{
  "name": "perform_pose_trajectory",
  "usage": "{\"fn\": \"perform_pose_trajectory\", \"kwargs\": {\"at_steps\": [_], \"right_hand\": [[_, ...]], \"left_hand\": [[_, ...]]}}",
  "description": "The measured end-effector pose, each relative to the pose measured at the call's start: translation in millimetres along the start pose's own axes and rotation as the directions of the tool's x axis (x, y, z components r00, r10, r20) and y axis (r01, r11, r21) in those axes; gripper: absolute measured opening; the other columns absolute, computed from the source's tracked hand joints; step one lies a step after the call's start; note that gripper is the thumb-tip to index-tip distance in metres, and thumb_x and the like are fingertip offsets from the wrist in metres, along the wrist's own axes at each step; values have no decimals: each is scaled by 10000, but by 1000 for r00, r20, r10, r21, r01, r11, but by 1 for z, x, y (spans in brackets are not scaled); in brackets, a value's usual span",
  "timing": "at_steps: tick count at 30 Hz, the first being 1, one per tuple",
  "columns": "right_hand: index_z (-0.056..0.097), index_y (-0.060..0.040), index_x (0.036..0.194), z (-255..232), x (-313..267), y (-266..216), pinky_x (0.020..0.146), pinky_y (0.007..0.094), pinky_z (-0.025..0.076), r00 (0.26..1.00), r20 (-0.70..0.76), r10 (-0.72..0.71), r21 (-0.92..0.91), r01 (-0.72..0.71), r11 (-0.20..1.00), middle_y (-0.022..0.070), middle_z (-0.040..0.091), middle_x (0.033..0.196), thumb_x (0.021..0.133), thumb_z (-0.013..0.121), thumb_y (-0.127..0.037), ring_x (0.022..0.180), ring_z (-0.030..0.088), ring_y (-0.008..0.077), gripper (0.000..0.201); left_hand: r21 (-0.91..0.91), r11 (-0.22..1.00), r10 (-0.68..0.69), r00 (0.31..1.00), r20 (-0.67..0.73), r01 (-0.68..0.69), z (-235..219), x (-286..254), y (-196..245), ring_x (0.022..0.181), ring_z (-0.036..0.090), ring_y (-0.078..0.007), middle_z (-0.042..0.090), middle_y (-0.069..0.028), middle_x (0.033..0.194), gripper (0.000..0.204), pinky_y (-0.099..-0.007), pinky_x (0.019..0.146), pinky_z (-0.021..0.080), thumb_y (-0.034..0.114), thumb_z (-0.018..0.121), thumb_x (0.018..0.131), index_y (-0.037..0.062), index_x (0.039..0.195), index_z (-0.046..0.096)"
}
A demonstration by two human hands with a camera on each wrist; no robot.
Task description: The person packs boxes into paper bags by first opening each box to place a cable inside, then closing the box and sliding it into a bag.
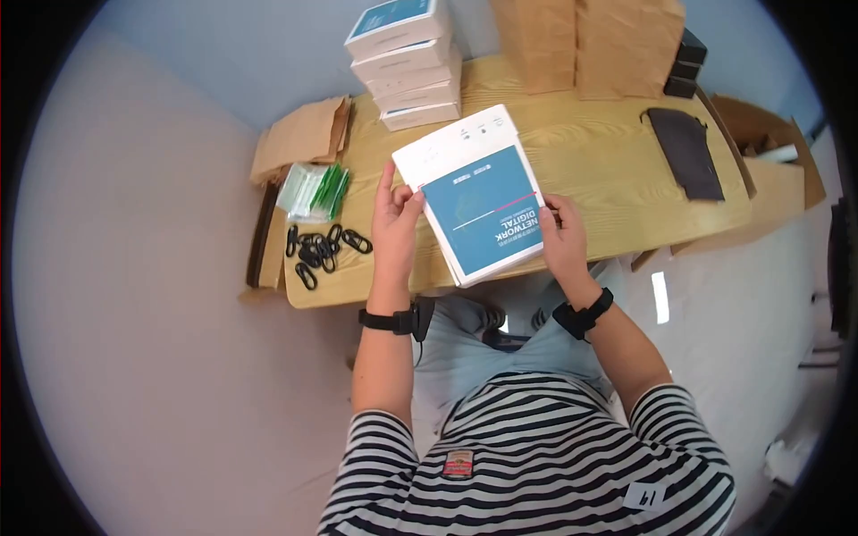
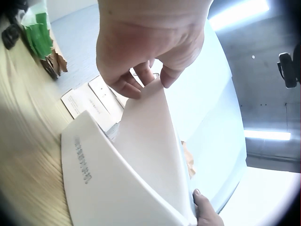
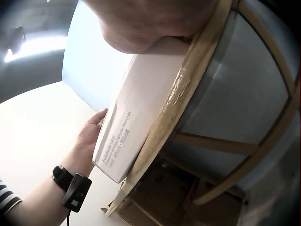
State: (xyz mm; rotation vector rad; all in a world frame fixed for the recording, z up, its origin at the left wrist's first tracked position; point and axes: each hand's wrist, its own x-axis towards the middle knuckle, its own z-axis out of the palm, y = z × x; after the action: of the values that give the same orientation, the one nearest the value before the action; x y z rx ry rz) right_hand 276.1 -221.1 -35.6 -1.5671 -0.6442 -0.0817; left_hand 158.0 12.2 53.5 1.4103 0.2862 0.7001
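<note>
A white box with a blue printed top (image 1: 483, 210) is at the front edge of the table, turned at a slant. My left hand (image 1: 393, 223) pinches the far left edge of its lid (image 2: 150, 136) between thumb and fingers. In the left wrist view the lid is tilted up from the white lower part (image 2: 94, 174), with a wedge-shaped gap between them. My right hand (image 1: 563, 241) grips the box's right side, thumb over the top edge. Printed grey text marks the side wall (image 3: 117, 136) in the right wrist view.
Similar boxes (image 1: 416, 76) stand stacked at the back. Black looped cables (image 1: 322, 248) and green-and-clear packets (image 1: 313, 192) lie left, near folded brown paper (image 1: 304, 138). Brown paper bags (image 1: 626, 49) stand at the back right, with a dark pouch (image 1: 686, 154) nearer the right edge.
</note>
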Motion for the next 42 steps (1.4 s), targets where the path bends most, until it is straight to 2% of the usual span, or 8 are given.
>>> {"fn": "perform_pose_trajectory", "kwargs": {"at_steps": [9, 11, 17, 19, 21, 30, 33, 42], "right_hand": [[455, 59, 1440, 9, 22, -1, 1056, 417, 444, 968, -216, 126, -187, -168, 968, 248, 484, 1389, 998, 671, -261, 1245, 521, 337, 587], [343, 49, 1527, -1, 10, -26, 1149, 469, 361, 990, -57, -132, -404, 98, 909, 284, 368, 1506, 961, 709, -269, 1378, 404, 413, 746], [250, 28, 1576, 11, -23, -36, 1183, 494, 318, 996, 17, -86, -275, 88, 957, 286, 342, 1534, 915, 745, -243, 1424, 354, 441, 869], [244, 26, 1575, 2, -20, -18, 1178, 485, 329, 985, -37, 166, 106, -161, 981, 267, 331, 1543, 894, 764, -260, 1420, 371, 407, 903], [248, 28, 1570, -10, -17, -31, 1170, 474, 341, 999, 14, -45, -326, 47, 944, 253, 341, 1537, 863, 791, -241, 1408, 393, 378, 931], [302, 37, 1534, 2, -12, -39, 1063, 443, 438, 963, -4, -270, -534, 226, 815, 230, 431, 1410, 810, 842, -192, 1332, 466, 356, 932], [341, 43, 1499, 2, -9, -24, 1045, 436, 448, 982, -120, -147, -238, 115, 964, 216, 461, 1380, 834, 827, -188, 1266, 516, 341, 855], [486, 26, 1386, -29, 8, 7, 1003, 407, 458, 975, -221, 12, -84, -31, 996, 188, 563, 1248, 903, 782, -182, 1160, 571, 311, 604]], "left_hand": [[478, 792, 460, 886, -57, -380, 31, -42, -12, 913, 572, -223, 620, -109, 983, 703, -371, 873, 489, 117, 702, 939, -20, 1553, 388], [527, 748, 512, 856, -73, -403, 50, -46, 0, 925, 581, -304, 624, -145, 983, 664, -422, 884, 488, 117, 709, 927, -44, 1510, 437], [466, 460, 707, 629, 322, -756, 101, -67, 8, 1069, 624, -424, 652, -208, 1156, 558, -464, 927, 515, 35, 751, 857, -2, 1376, 550], [374, 533, 675, 648, 353, -759, 111, -76, 26, 1129, 617, -434, 650, -212, 1199, 545, -475, 960, 508, 39, 750, 853, -2, 1362, 559], [277, 598, 646, 657, 388, -752, 114, -80, 31, 1189, 609, -444, 647, -217, 1242, 532, -486, 993, 500, 44, 750, 849, -3, 1347, 568], [515, 755, 178, 883, 434, -405, 78, -68, -1, 1377, 484, -410, 559, -248, 1429, 597, -503, 1170, 324, 295, 644, 955, -8, 1450, 506], [456, 573, 450, 726, 520, -681, 94, -70, 2, 1383, 479, -408, 556, -227, 1444, 566, -516, 1162, 331, 273, 645, 947, 0, 1430, 533], [774, 451, 285, 893, 347, -445, 46, -44, -44, 1354, 493, -382, 637, -144, 1377, 317, -524, 1124, 337, 199, 652, 926, 76, 1208, 723]]}}
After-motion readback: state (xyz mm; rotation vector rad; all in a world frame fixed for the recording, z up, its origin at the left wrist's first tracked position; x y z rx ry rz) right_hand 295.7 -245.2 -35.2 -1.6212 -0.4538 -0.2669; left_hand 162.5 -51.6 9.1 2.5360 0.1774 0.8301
